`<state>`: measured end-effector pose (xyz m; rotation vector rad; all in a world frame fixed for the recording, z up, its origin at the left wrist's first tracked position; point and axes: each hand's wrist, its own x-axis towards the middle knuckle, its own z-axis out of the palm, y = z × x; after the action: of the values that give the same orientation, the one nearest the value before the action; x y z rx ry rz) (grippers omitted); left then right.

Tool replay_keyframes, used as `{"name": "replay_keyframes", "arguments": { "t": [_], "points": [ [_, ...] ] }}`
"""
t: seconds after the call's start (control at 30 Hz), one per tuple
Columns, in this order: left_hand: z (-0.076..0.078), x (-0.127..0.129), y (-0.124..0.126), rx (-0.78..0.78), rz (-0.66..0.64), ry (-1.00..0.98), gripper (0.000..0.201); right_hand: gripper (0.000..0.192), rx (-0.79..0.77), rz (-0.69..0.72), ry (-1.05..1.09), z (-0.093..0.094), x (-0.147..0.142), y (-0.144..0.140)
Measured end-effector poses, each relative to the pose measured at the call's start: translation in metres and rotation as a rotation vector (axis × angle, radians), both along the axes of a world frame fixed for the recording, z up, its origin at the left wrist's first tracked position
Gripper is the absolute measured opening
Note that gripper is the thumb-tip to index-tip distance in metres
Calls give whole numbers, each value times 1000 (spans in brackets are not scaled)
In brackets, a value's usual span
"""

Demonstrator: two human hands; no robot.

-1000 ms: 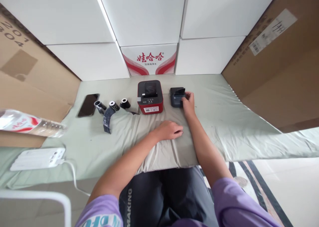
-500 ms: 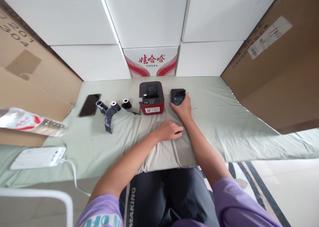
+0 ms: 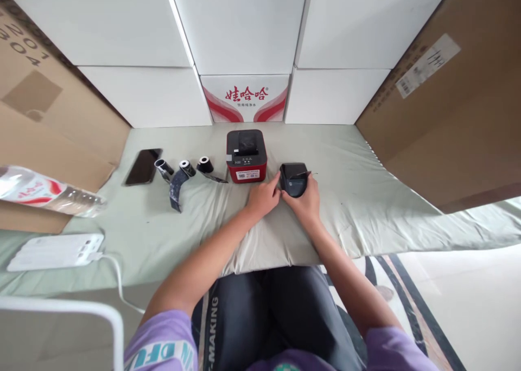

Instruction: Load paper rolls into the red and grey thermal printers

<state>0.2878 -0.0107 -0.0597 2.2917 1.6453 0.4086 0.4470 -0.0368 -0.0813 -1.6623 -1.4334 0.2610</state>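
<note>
Both hands are closing around a small dark device (image 3: 293,179) on the cloth: right hand (image 3: 306,203) gripping it, left hand (image 3: 264,197) touching its side. It looks unopened; red printer (image 3: 246,157) sitting just beyond.
</note>
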Motion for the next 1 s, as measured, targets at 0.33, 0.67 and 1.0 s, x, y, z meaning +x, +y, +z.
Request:
{"name": "replay_keyframes", "arguments": {
  "t": [0.33, 0.67, 1.0],
  "points": [
    [1, -1, 4, -67, -24, 43, 59, 115, -45, -49, 42, -6, -6, -2],
    [6, 1, 8, -78, -56, 91, 56, 96, -71, -41, 24, 4, -7, -5],
    [7, 4, 6, -54, -72, 113, 58, 97, -72, -42, 33, 3, -7, -6]
  ]
}}
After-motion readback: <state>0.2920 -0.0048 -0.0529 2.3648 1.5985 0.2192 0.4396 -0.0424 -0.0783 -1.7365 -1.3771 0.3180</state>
